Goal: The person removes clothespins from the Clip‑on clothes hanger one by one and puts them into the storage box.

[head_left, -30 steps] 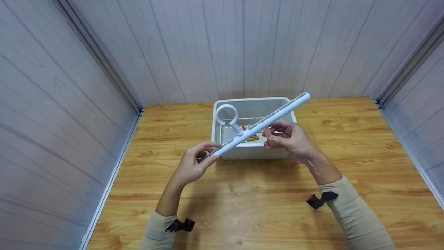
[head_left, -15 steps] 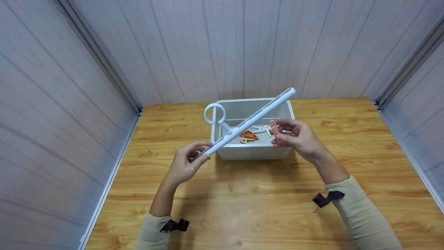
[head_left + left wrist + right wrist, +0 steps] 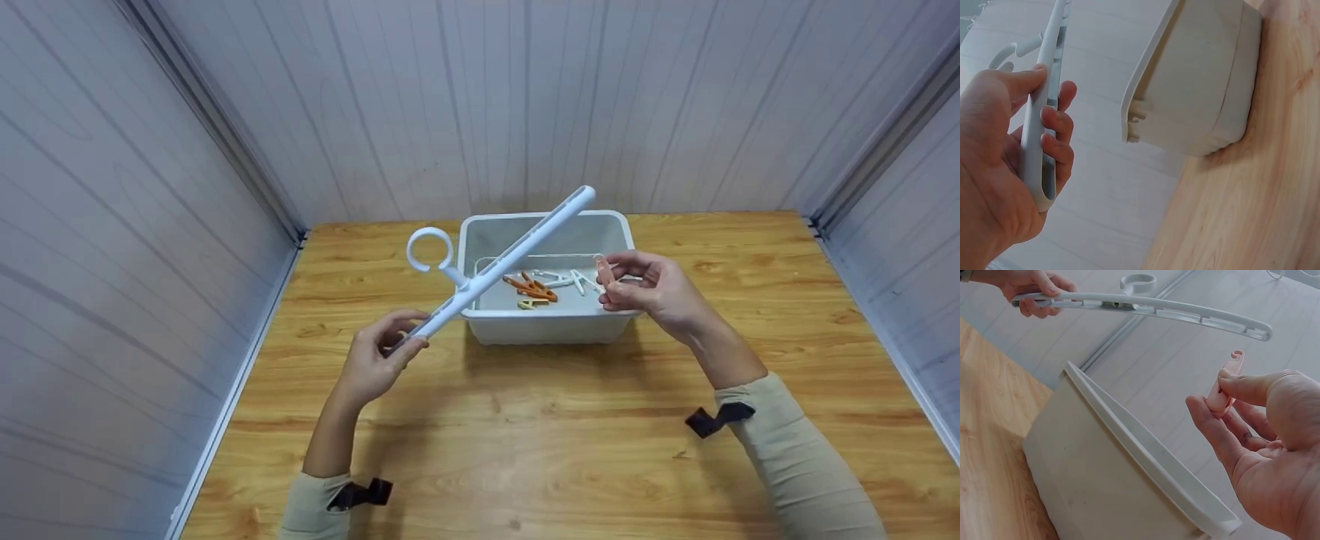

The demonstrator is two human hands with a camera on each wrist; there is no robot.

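Observation:
My left hand point(image 3: 379, 356) grips one end of a white plastic hanger point(image 3: 510, 255), a long slotted bar with a ring-shaped hook at its middle. The bar slants up to the right, its far end over the bin. In the left wrist view the fingers curl round the hanger's slotted end point(image 3: 1044, 129). A small pink clothes peg point(image 3: 604, 271) is pinched between the thumb and fingers of my right hand point(image 3: 664, 296), at the bin's right side. In the right wrist view the pink peg's hooked tip point(image 3: 1237, 354) points up, apart from the hanger point(image 3: 1185, 312).
A white plastic bin point(image 3: 551, 330) stands on the wooden table point(image 3: 510, 442) near the back wall. Inside lie orange pegs point(image 3: 534, 287), a small yellow peg point(image 3: 532, 304) and white pegs point(image 3: 577, 281). Pale panel walls point(image 3: 525, 112) enclose the table at the back and sides.
My left hand has drawn the hanger to the left, uncovering more pegs in the bin. My right hand has moved slightly right with the pink peg, away from the hanger.

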